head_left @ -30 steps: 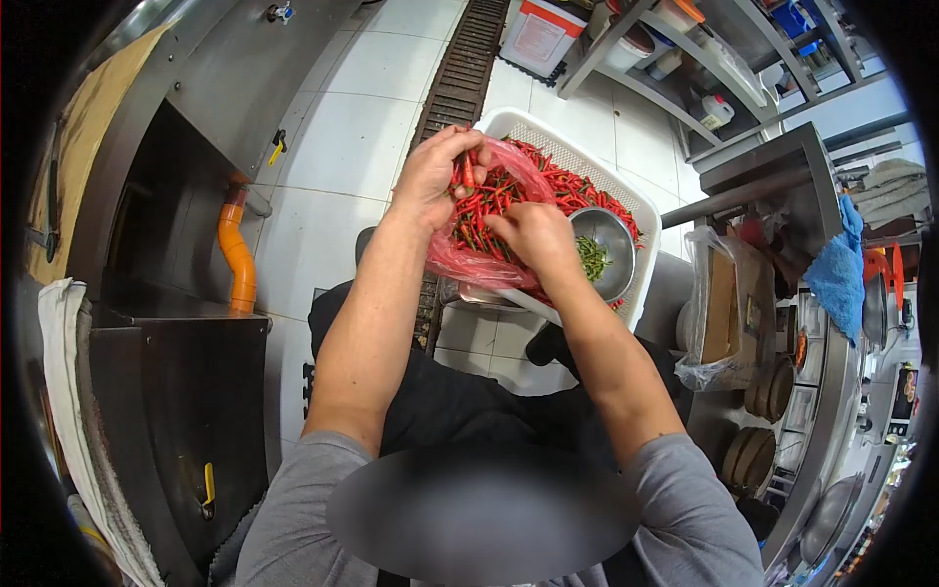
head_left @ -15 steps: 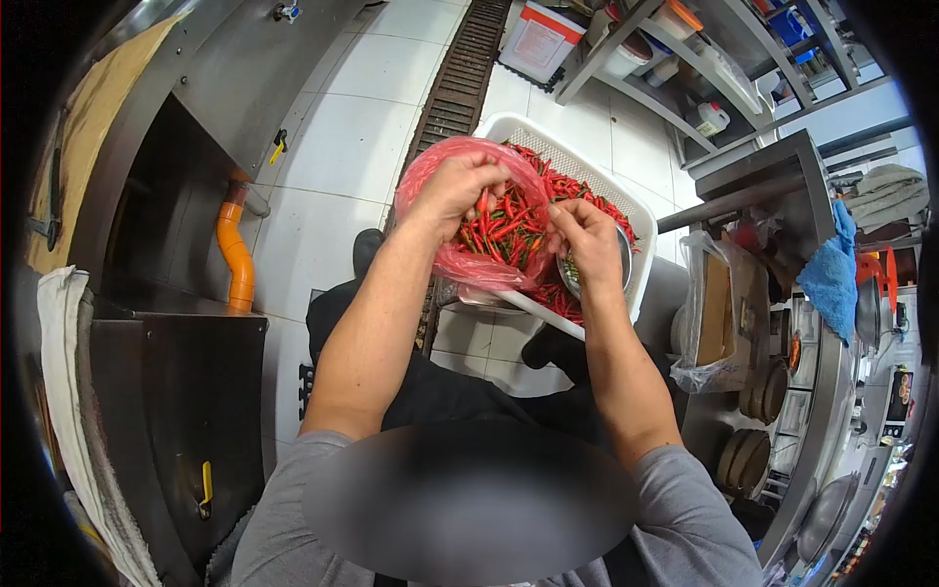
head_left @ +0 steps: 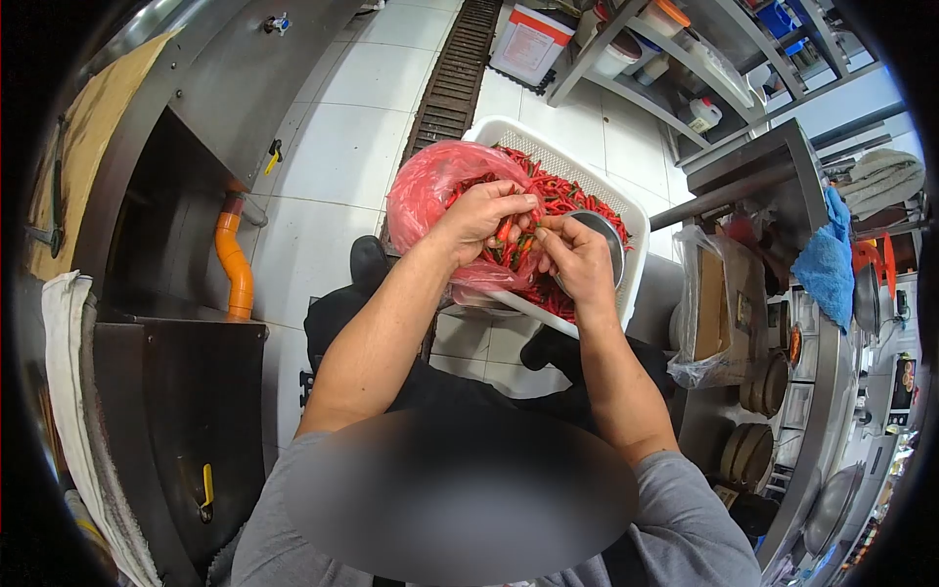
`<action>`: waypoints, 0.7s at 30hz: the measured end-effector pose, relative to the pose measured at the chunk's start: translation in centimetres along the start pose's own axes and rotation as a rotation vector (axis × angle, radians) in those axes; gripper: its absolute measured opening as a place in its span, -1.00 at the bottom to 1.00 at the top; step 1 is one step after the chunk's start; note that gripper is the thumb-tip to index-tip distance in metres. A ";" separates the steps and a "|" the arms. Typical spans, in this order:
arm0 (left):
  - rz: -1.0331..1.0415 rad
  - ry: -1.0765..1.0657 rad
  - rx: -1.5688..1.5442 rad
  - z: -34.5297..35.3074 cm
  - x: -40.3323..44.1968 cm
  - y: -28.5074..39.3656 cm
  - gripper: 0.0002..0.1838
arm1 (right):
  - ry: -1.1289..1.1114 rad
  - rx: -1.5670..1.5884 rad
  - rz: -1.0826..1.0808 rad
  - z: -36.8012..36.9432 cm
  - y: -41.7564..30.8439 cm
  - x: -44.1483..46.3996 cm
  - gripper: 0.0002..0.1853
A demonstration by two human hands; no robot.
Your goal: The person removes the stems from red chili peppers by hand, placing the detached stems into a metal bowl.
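Observation:
Both my hands are close together over a pink plastic bag (head_left: 421, 191) of red chillies. My left hand (head_left: 486, 217) is closed on red chillies, which show between its fingers. The fingertips of my right hand (head_left: 575, 256) are pinched at a chilli's green stem, just right of the left fingers. The bag rests on a white perforated basket (head_left: 634, 196), where more loose red chillies (head_left: 587, 199) lie. A steel bowl (head_left: 608, 235) sits in the basket, partly hidden behind my right hand, which also covers its contents.
A metal drain grate (head_left: 450, 98) runs along the tiled floor beyond the basket. On the left stands a steel unit with an orange pipe (head_left: 233, 259). A cardboard box in clear plastic (head_left: 719, 308) and a blue cloth (head_left: 825, 262) are at the right.
Both hands have come together over the bag, my right hand moving from over the bowl towards the left. The bag's rim has shifted, and more of its pink side shows at the left.

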State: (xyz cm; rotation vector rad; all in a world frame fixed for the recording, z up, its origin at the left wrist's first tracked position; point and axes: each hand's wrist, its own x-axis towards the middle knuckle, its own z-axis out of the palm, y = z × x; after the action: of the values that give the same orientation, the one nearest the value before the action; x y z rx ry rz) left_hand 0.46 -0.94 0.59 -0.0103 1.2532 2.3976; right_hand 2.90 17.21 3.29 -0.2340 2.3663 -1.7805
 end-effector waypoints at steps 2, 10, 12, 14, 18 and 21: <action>0.004 0.020 0.000 -0.3 0.2 -0.2 -0.83 | 0.013 -0.164 -0.050 0.0 -0.9 -0.4 -0.83; -0.130 -0.021 0.152 -0.3 0.0 -0.1 -0.85 | -0.045 -0.603 -0.477 -0.3 -1.1 -1.7 -0.83; -0.158 -0.024 0.195 -0.3 0.1 -0.3 -0.85 | -0.155 -0.644 -0.577 -0.5 -0.4 -2.1 -0.83; -0.066 0.117 0.123 -0.7 0.3 0.2 -0.86 | -0.114 -0.583 -0.576 -1.4 0.2 -2.4 -0.86; 0.200 0.071 -0.258 -3.0 -0.2 2.8 -0.88 | 0.121 -0.595 -0.176 -6.8 1.8 -2.2 -0.90; 0.260 0.139 -0.309 -3.3 -0.9 3.8 -0.87 | 0.147 -0.854 -0.141 -10.0 3.2 -2.1 -0.89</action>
State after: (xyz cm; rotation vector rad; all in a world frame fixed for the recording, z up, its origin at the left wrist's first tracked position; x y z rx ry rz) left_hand -0.76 -5.80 1.76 -0.1146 0.9786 2.8387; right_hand 2.57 27.85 3.03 -0.3832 3.1409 -0.7276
